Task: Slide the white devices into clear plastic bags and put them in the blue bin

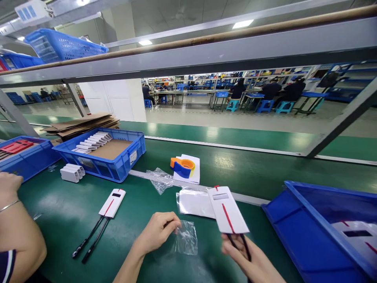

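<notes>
- Green bench top (141,196) up front, factory-type room behind, some people (238,91) sitting across the aisle.
- Far left is someone else's arm (23,232), next to a blue crate (35,167) of red pieces (17,146). Can't tell if that person's holding anything.
- Then a blue tray (108,171) with white sleeves (92,143) standing in a row on cardboard, plus a few white pieces (72,173) beside it.
- Loose unit (112,203) lying on the bench: white panel, red stripe, 2 black leads. No hand on it and no bag around it, so I'd count it as not done.
- Left hand (159,232) is pinching a clear bag (188,237), which looks empty to me.
- Behind that, a tape dispenser (184,166) on white card, and a flat white stack (194,202).
- Right hand (244,251) is closed around the leads of the held unit (229,214), panel tilted up off the bench. It's apart from the bag, so that pairing isn't done either.
- Far right, a blue bin (287,224) has at least 1 similar panel (355,243) inside. Finished or waiting? Can't tell.
</notes>
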Available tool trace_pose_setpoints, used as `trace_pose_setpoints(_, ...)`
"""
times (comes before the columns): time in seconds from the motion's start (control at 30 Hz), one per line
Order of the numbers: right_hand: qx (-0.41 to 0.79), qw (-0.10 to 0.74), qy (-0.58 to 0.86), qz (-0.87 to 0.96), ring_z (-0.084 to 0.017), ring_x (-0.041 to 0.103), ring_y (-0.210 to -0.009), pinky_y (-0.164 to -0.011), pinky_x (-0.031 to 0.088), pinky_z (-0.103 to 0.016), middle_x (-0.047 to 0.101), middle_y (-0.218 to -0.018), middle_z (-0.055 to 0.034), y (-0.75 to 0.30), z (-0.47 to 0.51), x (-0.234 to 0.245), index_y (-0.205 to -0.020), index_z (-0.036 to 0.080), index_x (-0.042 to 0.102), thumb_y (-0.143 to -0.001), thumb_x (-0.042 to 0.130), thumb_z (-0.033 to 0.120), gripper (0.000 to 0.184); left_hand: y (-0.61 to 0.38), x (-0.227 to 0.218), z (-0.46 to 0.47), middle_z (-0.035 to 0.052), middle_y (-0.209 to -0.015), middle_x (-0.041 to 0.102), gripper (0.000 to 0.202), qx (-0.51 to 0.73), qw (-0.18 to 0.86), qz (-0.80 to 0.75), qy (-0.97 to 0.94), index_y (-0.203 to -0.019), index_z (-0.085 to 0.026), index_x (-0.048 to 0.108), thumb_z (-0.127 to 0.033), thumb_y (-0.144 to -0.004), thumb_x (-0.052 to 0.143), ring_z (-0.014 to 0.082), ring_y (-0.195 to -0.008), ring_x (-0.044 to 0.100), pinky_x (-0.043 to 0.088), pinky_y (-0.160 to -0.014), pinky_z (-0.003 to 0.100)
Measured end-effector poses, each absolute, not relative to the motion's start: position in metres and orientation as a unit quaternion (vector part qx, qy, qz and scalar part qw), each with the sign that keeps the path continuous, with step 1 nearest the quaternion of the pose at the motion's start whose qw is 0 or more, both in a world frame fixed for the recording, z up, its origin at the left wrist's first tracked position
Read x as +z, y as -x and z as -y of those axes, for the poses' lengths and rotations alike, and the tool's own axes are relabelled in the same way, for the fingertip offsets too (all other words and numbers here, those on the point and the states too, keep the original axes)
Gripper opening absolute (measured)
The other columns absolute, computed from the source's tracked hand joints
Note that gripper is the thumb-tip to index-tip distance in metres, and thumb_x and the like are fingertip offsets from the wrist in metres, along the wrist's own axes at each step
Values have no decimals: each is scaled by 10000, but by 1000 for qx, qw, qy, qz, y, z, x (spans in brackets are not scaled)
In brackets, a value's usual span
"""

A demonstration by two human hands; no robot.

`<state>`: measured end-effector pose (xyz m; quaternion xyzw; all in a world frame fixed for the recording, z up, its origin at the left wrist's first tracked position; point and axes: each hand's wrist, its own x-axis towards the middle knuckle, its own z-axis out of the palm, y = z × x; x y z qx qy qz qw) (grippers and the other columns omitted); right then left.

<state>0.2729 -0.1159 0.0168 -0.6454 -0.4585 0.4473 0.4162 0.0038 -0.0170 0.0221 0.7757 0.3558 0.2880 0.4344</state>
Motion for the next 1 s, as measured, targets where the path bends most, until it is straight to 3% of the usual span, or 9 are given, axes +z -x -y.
trace_pose_setpoints(0.07,468,441,629,436,-303,711,-988,-908,562,-372,765,-975,-89,-254,105,12,-976,211,699,-752,748,615,465,-8,18,19,29,-761,725,309,288,419,-338,-792,-800,-172,719,-252,-1018,514,156,-705,650,444,-692,222)
trace_pose_setpoints(0.13,509,433,603,436,-304,697,-1018,-951,538,-384,751,-967,-83,-237,98,7,-966,197,683,-756,758,577,442,-12,12,23,37,-785,743,287,289,384,-317,-817,-846,-179,743,-265,-1018,531,160,-706,660,443,-682,226)
trace_pose_setpoints(0.33,571,423,514,480,-262,660,-995,-920,514,-349,711,-1003,-52,-206,86,10,-1029,201,619,-745,800,512,459,-26,-2,31,59,-826,753,379,273,232,-272,-893,-949,-214,757,-368,-1078,435,171,-715,691,413,-610,248)
trace_pose_setpoints(0.43,591,405,488,498,-208,616,-897,-851,501,-316,671,-954,-13,-204,82,14,-975,202,607,-750,786,413,357,-26,-4,31,71,-802,741,448,277,163,-265,-909,-935,-208,746,-386,-1096,367,171,-672,681,383,-557,260)
trace_pose_setpoints(0.5,598,379,489,509,-154,530,-756,-723,460,-276,601,-820,33,-206,79,13,-919,191,601,-745,745,313,257,-23,-4,28,72,-777,737,468,277,145,-272,-910,-930,-203,736,-385,-1102,340,170,-648,677,361,-536,267)
trace_pose_setpoints(0.67,597,313,500,544,-112,380,-662,-603,336,-249,506,-714,70,-214,74,9,-890,172,587,-712,615,168,181,-14,0,24,47,-763,746,392,271,233,-313,-880,-874,-203,676,-356,-1090,387,162,-632,664,372,-571,256)
trace_pose_setpoints(0.8,586,300,490,571,-148,487,-744,-687,424,-272,591,-858,22,-217,66,15,-999,172,588,-760,655,283,272,-10,5,22,25,-677,669,377,271,286,-355,-848,-751,-201,587,-322,-1060,409,162,-623,600,371,-605,251)
trace_pose_setpoints(0.9,558,301,496,593,-174,532,-717,-717,437,-301,581,-737,28,-222,60,22,-930,200,565,-905,565,529,331,2,12,15,4,-640,615,386,297,365,-389,-792,-774,-197,580,-360,-1068,389,149,-603,560,379,-616,240)
trace_pose_setpoints(1.0,443,302,547,643,-187,549,-650,-653,407,-306,575,-650,24,-229,58,23,-888,229,559,-1000,395,616,435,22,19,5,-18,-578,556,447,357,450,-405,-711,-797,-184,584,-493,-1064,401,134,-551,504,380,-595,235)
